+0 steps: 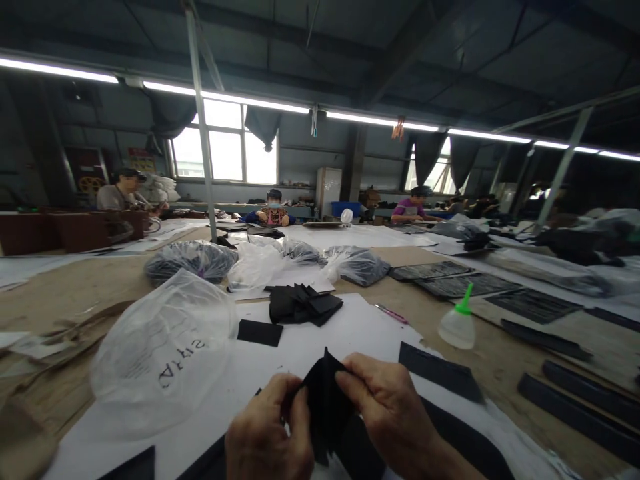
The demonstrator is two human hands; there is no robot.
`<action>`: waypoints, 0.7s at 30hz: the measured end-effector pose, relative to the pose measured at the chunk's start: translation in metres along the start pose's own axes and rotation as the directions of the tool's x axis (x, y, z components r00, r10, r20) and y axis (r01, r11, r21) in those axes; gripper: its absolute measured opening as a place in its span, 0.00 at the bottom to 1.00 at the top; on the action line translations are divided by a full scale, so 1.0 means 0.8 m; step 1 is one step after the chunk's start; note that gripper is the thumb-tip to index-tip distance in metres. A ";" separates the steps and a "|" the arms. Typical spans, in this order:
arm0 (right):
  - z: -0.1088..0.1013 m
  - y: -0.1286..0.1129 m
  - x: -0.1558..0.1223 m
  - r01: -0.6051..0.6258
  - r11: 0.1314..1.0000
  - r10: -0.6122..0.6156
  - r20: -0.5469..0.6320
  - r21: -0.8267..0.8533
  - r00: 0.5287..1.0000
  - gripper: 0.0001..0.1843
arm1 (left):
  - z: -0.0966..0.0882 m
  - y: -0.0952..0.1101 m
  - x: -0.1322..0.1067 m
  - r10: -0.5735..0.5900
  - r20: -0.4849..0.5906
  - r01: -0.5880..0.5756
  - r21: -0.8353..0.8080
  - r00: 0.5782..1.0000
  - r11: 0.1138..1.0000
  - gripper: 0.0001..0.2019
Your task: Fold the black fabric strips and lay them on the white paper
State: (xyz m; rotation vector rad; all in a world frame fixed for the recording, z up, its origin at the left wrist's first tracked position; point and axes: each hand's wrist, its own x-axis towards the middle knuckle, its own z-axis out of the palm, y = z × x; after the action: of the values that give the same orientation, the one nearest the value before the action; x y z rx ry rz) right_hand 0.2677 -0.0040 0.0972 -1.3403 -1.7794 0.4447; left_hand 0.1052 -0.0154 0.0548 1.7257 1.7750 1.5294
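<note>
Between my two hands is a black fabric piece (pixel 326 400), bent so that a fold stands up in its middle. My left hand (pixel 273 427) pinches its left side between thumb and fingers. On the other side, my right hand (pixel 385 407) grips the piece's right edge, thumb pressed against it. Beneath and around the hands, more black pieces lie on white paper (pixel 210 407). Just beyond, a small black rectangle (pixel 260 333) lies beside a loose pile of black pieces (pixel 304 303).
A clear plastic bag (pixel 165 360) lies at left. A pink-handled tool (pixel 393 314) and a green-tipped squeeze bottle (pixel 459 320) are at right, near black strips (pixel 575 413). Wrapped bundles (pixel 190 260) lie farther back. A metal post (pixel 200 127) rises at left. Co-workers (pixel 273 210) sit across.
</note>
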 end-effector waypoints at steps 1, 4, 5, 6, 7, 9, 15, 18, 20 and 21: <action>-0.010 0.010 0.008 -0.056 0.998 0.055 -0.038 -0.005 0.998 0.14 | -0.016 -0.007 0.015 -0.051 -0.001 0.051 0.003 0.999 0.999 0.08; -0.055 0.049 0.035 -0.303 0.952 0.299 -0.292 0.032 0.908 0.13 | -0.071 -0.037 0.060 -0.374 -0.234 0.379 -0.022 0.898 0.925 0.11; -0.069 0.062 0.043 -0.332 0.942 0.323 -0.350 0.035 0.879 0.12 | -0.087 -0.047 0.071 -0.493 -0.331 0.470 -0.153 0.804 0.869 0.11; -0.081 0.074 0.049 -0.353 0.935 0.341 -0.391 0.043 0.855 0.12 | -0.098 -0.056 0.078 -0.577 -0.339 0.518 -0.256 0.743 0.817 0.10; -0.088 0.083 0.054 -0.366 0.929 0.358 -0.416 0.063 0.836 0.13 | -0.104 -0.062 0.082 -0.590 -0.304 0.514 -0.297 0.748 0.805 0.11; -0.091 0.095 0.060 -0.377 0.920 0.385 -0.430 0.107 0.817 0.16 | -0.103 -0.068 0.081 -0.599 -0.240 0.491 -0.386 0.764 0.781 0.13; -0.050 0.089 0.071 -0.383 0.883 0.455 -0.294 0.270 0.841 0.12 | -0.058 -0.067 0.073 -0.592 -0.009 0.480 -0.574 0.806 0.664 0.14; -0.030 0.088 0.083 -0.368 0.808 0.487 -0.172 0.459 0.856 0.04 | -0.043 -0.070 0.076 -0.614 0.056 0.526 -0.581 0.787 0.621 0.16; -0.016 0.097 0.091 -0.386 0.763 0.508 -0.112 0.518 0.854 0.04 | -0.032 -0.074 0.079 -0.622 0.073 0.543 -0.574 0.780 0.613 0.18; -0.008 0.103 0.095 -0.400 0.743 0.518 -0.084 0.537 0.851 0.04 | -0.027 -0.076 0.080 -0.619 0.087 0.549 -0.567 0.781 0.614 0.17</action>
State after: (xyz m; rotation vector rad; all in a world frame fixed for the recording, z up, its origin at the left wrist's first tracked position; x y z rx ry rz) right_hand 0.3178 0.0935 0.0742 -1.3704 -1.0142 0.9203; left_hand 0.0352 0.0419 0.0475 0.6684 1.4788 1.6197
